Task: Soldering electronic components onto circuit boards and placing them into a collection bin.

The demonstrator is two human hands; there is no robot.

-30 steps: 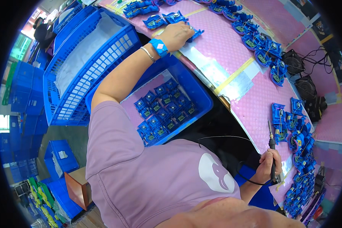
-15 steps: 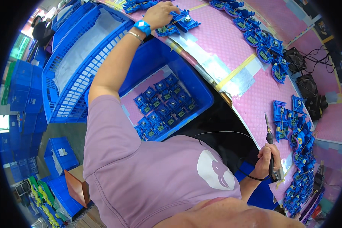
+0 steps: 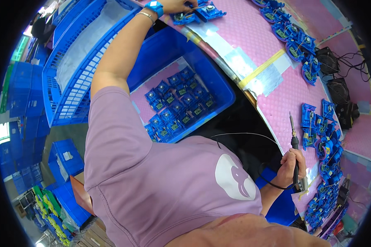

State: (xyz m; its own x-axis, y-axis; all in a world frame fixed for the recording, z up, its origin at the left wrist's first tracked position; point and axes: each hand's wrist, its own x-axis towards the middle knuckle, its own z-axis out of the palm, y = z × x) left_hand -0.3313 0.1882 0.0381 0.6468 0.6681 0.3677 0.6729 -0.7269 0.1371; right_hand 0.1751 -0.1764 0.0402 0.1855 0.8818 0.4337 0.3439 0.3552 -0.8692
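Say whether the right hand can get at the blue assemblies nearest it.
Likely yes: the right hand holds a soldering iron, but nothing visible blocks it from the blue assemblies.

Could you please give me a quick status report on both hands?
Right hand gripping soldering iron. Left hand at blue housings, grip unclear. Blue bin beside pink-covered table; nothing visibly blocking.

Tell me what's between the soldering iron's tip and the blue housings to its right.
Only bare pink mat shows between the tip and housings in the head view.
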